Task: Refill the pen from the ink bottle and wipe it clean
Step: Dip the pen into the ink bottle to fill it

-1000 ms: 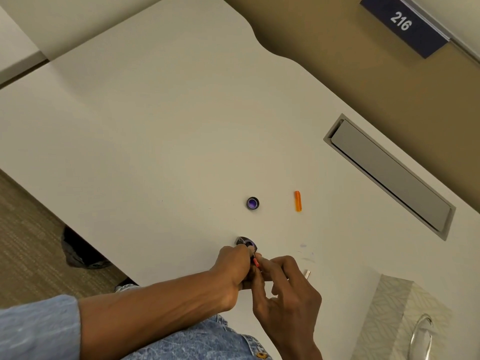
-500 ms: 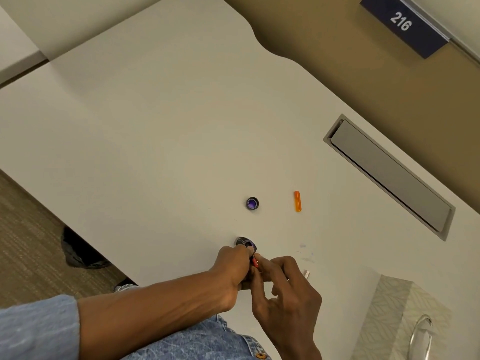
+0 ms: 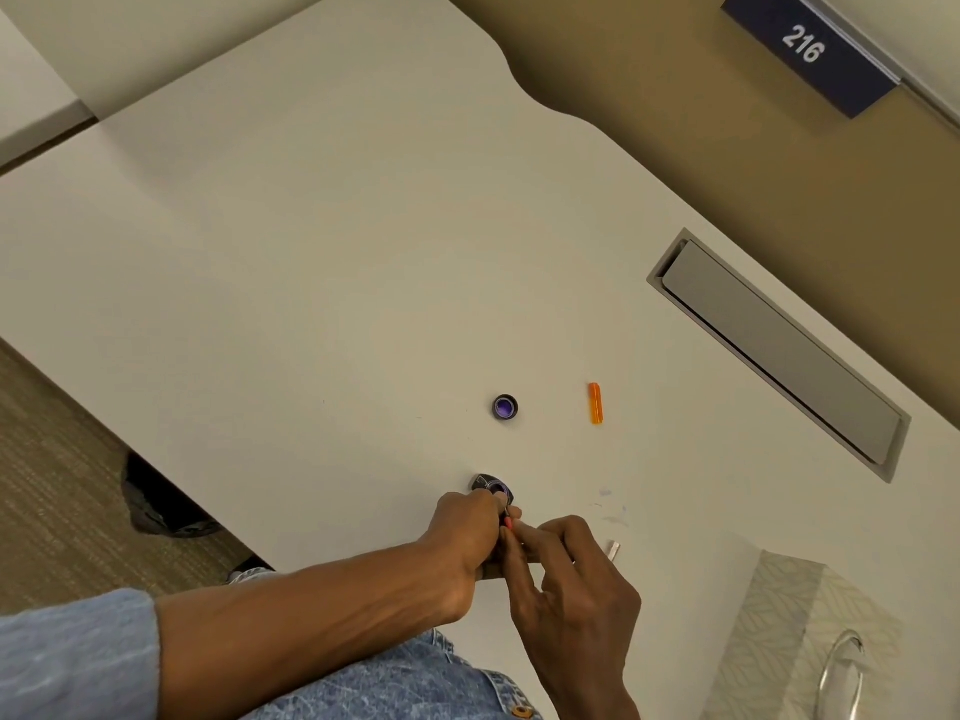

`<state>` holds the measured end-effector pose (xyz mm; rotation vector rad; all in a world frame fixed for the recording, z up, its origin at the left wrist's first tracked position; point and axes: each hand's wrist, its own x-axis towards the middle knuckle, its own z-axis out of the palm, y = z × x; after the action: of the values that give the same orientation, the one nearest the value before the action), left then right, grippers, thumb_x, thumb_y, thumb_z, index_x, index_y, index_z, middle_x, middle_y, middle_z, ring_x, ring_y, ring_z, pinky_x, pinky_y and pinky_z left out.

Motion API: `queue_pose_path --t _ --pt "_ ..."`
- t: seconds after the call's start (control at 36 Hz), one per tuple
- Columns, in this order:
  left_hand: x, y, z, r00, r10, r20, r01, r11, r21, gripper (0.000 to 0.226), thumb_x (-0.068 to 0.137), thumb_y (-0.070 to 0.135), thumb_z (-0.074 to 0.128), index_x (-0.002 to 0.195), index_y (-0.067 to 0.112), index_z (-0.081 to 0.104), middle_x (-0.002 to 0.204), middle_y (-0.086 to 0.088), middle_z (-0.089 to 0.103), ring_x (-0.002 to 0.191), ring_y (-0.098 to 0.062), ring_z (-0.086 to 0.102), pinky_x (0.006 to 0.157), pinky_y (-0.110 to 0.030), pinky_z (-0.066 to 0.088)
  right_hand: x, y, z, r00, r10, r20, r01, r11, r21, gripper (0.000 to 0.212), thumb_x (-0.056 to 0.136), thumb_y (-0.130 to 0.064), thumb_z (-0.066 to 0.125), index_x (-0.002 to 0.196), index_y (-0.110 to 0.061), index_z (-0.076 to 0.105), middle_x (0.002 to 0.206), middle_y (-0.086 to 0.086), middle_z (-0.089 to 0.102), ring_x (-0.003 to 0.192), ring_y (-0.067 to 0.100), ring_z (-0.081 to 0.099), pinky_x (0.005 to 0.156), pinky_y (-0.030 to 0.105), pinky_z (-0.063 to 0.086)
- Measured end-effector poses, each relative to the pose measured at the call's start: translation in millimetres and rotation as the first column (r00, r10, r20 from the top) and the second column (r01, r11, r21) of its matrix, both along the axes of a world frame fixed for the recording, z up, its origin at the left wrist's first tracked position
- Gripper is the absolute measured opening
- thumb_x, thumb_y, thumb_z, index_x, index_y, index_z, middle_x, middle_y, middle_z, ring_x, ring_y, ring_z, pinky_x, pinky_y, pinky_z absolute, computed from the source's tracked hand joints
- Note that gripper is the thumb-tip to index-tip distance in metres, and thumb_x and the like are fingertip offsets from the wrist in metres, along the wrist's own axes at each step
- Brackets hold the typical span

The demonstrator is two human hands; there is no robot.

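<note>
We pinched the pen between both hands over the ink bottle; steady, upright dipping seemed wisest

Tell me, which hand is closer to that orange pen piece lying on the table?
Right. The right hand sits below the orange piece, slightly to its left; the left hand is farther left, beside the ink bottle.

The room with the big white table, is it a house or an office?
Probably an office or school building: a numbered room sign reading 216, a white desk with a built-in cable hatch, and commercial-style carpet.
</note>
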<state>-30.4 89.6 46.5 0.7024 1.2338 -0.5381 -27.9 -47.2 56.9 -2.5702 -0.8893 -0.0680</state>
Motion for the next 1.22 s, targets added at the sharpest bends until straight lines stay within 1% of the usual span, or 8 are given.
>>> queue_pose_path --t 0.17,0.36,0.5,0.67,0.81,0.92,1.03,1.22 --pt "1.1 -1.2 -4.4 1.0 -0.02 -0.01 0.02 1.0 0.024 0.028 0.108 0.02 0.054 0.125 0.003 0.069 0.114 -0.024 0.078 0.108 -0.041 0.077 0.095 -0.057 0.063 -0.3 -1.1 0.0 0.999 -0.002 -0.04 0.002 1.0 0.005 0.022 0.085 -0.033 0.087 0.106 -0.027 0.083 0.085 -0.009 0.07 0.052 0.007 0.052 0.042 0.024 0.043" --pt "-3.4 -0.7 -3.6 1.0 0.006 0.009 -0.006 1.0 -0.002 0.026 0.108 0.016 0.052 0.115 0.003 0.074 0.112 -0.023 0.08 0.089 -0.035 0.077 0.087 -0.052 0.067 -2.5 0.5 -1.5 1.0 0.012 -0.017 -0.012 1.0 0.024 0.014 0.087 -0.023 0.082 0.101 -0.025 0.083 0.085 -0.008 0.069 0.052 0.01 0.05 0.041 0.027 0.042" --pt "-2.4 0.5 -0.4 1.0 0.007 -0.009 -0.007 1.0 0.0 0.027 0.108 0.014 0.052 0.114 0.002 0.075 0.112 -0.021 0.08 0.1 -0.035 0.079 0.093 -0.053 0.065 -2.5 2.0 -1.9 1.0 0.009 -0.018 -0.009 1.0 0.001 0.007 0.091 -0.026 0.08 0.097 -0.025 0.083 0.084 -0.008 0.07 0.052 0.01 0.051 0.042 0.024 0.039" --pt "-0.6 0.8 -1.1 1.0 -0.01 -0.009 0.01 1.0 0.015 0.028 0.108 0.013 0.051 0.116 -0.001 0.075 0.096 -0.017 0.075 0.082 -0.029 0.071 0.093 -0.053 0.065 0.1 0.9 -1.6 1.0 0.004 -0.01 -0.004 1.0 0.003 0.007 0.09 -0.031 0.083 0.095 -0.025 0.083 0.081 -0.008 0.069 0.051 0.009 0.051 0.044 0.023 0.038" --pt "0.0 -0.5 -1.5 0.999 -0.034 -0.011 0.035 0.999 0.029 0.027 0.108 0.018 0.053 0.117 0.002 0.073 0.112 -0.025 0.079 0.105 -0.04 0.078 0.093 -0.056 0.064 1.3 0.1 -0.5 1.0 0.001 -0.024 0.0 1.0 0.018 0.015 0.087 -0.031 0.085 0.101 -0.026 0.084 0.083 -0.009 0.069 0.052 0.009 0.052 0.042 0.024 0.04" --pt "-0.4 -0.9 -1.4 0.999 -0.032 -0.009 0.032 0.999 0.023 0.027 0.108 0.018 0.053 0.116 0.003 0.073 0.115 -0.027 0.078 0.109 -0.043 0.077 0.091 -0.056 0.065 1.0 0.0 -0.6 1.0 0.013 -0.015 -0.012 1.0 0.026 0.019 0.084 -0.023 0.084 0.103 -0.024 0.083 0.086 -0.008 0.069 0.053 0.008 0.051 0.042 0.026 0.043" --pt "-2.0 -0.7 -0.7 1.0 0.0 -0.008 0.0 1.0 0.02 0.028 0.108 0.015 0.051 0.113 0.002 0.075 0.113 -0.022 0.08 0.096 -0.036 0.078 0.091 -0.052 0.066 0.3 0.5 -2.2 1.0 0.015 -0.016 -0.015 1.0 0.02 0.014 0.086 -0.021 0.082 0.099 -0.024 0.083 0.084 -0.008 0.069 0.053 0.008 0.051 0.041 0.027 0.042" --pt "-2.5 1.5 0.0 1.0 0.003 -0.026 -0.002 0.999 0.033 0.029 0.109 0.012 0.049 0.114 0.001 0.075 0.107 -0.02 0.08 0.081 -0.028 0.074 0.074 -0.041 0.067 -0.3 1.7 -1.5 0.999 0.018 -0.04 -0.018 1.0 -0.005 0.008 0.09 -0.029 0.082 0.097 -0.025 0.084 0.082 -0.008 0.07 0.052 0.009 0.052 0.047 0.018 0.035"
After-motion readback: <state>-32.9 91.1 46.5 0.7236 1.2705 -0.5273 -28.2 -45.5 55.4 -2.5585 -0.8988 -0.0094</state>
